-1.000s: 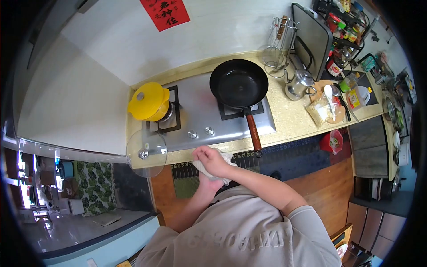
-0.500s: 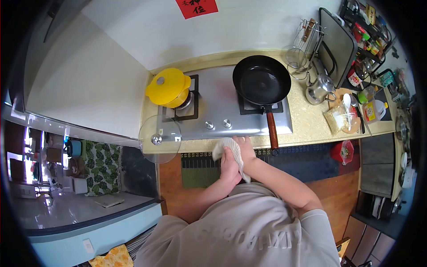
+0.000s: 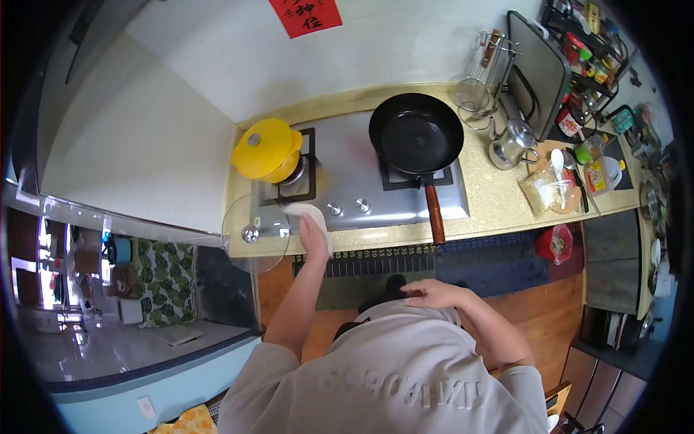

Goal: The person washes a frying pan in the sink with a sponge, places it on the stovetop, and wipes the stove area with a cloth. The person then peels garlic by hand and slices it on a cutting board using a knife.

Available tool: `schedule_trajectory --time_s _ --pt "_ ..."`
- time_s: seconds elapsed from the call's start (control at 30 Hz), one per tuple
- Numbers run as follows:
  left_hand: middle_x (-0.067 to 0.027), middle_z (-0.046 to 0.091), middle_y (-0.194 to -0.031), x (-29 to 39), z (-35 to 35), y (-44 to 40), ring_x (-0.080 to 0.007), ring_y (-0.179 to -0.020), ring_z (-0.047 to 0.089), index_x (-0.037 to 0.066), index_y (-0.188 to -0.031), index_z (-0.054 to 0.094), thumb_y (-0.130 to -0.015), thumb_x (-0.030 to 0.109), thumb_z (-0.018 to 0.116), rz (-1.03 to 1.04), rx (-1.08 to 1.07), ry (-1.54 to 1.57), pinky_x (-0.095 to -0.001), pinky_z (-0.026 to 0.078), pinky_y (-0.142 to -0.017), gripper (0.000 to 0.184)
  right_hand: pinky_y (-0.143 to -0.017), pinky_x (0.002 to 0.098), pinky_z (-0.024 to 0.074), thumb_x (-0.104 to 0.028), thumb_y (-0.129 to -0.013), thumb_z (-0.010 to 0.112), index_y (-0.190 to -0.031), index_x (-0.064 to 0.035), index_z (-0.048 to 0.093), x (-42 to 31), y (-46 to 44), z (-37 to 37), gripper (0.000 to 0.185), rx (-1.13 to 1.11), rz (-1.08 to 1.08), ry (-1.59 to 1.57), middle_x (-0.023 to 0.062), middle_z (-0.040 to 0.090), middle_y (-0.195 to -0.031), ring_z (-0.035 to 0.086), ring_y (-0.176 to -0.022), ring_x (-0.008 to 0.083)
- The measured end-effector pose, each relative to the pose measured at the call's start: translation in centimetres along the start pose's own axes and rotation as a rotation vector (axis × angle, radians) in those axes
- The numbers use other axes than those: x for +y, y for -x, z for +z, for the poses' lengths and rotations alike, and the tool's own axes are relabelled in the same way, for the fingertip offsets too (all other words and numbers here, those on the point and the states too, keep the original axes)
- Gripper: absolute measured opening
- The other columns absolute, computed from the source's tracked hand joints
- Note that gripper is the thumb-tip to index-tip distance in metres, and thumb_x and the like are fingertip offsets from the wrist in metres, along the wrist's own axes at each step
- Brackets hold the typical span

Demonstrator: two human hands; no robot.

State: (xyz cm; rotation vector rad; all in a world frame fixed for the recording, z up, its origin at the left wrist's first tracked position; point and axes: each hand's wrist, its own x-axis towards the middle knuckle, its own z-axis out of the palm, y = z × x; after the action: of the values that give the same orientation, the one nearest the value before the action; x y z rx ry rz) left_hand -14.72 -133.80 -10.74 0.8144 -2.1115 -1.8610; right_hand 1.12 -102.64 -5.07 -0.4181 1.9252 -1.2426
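My left hand (image 3: 312,236) holds a pale cloth (image 3: 315,216) at the front edge of the stove (image 3: 345,173), close to a glass lid (image 3: 269,242) that overhangs the counter edge. My right hand (image 3: 432,294) is by my waist, touching the front of my grey shirt, its fingers apart and nothing in them. On the left burner stands a yellow lidded pot (image 3: 266,152). A black frying pan (image 3: 416,135) rests on the right burner, its brown handle pointing toward me.
Right of the stove are a metal kettle (image 3: 513,145), a board (image 3: 562,192) with a plastic bag and a white spoon, and bottles. A wire rack (image 3: 483,76) stands behind. Below the counter is a red container (image 3: 554,245) near the floor mat (image 3: 470,265).
The hands were together on the cloth and are now apart. My left hand has carried the cloth left toward the glass lid; my right hand has let go and drawn back to my waist.
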Motion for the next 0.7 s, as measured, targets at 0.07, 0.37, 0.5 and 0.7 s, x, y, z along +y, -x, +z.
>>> schedule_trajectory --time_s 0.07,0.37,0.5,0.7 --pt "-0.0234 0.061 -0.113 0.1 1.3 -1.7 -0.0380 -0.110 0.055 -0.001 -0.121 0.056 -0.104 0.035 0.034 0.314 -0.154 -0.494 -0.0439 0.041 -0.098 0.046 -0.093 0.0353 0.0490 -0.030 -0.091 0.067 -0.132 0.0005 0.053 2.5 1.0 0.5 0.053 0.146 0.084 -0.083 0.0220 0.065 -0.112 0.063 -0.105 0.0275" --pt "-0.0298 0.066 -0.100 -1.0 5.8 -4.9 -0.0428 -0.102 0.061 -0.008 -0.098 0.066 -0.087 0.042 0.061 0.508 -0.113 -0.997 -0.0470 0.049 -0.089 0.052 -0.083 0.0280 0.0497 -0.017 -0.091 0.067 -0.123 0.0069 0.057 12.9 6.6 4.1 0.042 0.631 0.346 -0.356 0.0102 0.065 -0.101 0.060 -0.091 0.0152" --pt "-0.0320 0.064 -0.104 2.0 5.8 -5.0 -0.0419 -0.107 0.060 -0.008 -0.108 0.062 -0.085 0.032 0.063 0.239 -0.403 -1.182 -0.0469 0.047 -0.095 0.046 -0.082 0.0315 0.0514 -0.021 -0.089 0.068 -0.120 0.0066 0.058 15.5 8.4 5.9 0.043 0.726 0.349 -0.440 0.0148 0.068 -0.101 0.064 -0.092 0.0195" --pt "-0.0292 0.063 -0.111 2.1 5.4 -5.2 -0.0416 -0.107 0.061 0.001 -0.107 0.066 -0.083 0.024 0.065 0.365 -0.603 -1.268 -0.0471 0.050 -0.092 0.033 -0.082 0.0301 0.0506 -0.017 -0.089 0.067 -0.118 0.0065 0.060 17.5 9.4 8.8 0.038 0.806 0.492 -0.657 0.0132 0.068 -0.101 0.063 -0.091 0.0175"
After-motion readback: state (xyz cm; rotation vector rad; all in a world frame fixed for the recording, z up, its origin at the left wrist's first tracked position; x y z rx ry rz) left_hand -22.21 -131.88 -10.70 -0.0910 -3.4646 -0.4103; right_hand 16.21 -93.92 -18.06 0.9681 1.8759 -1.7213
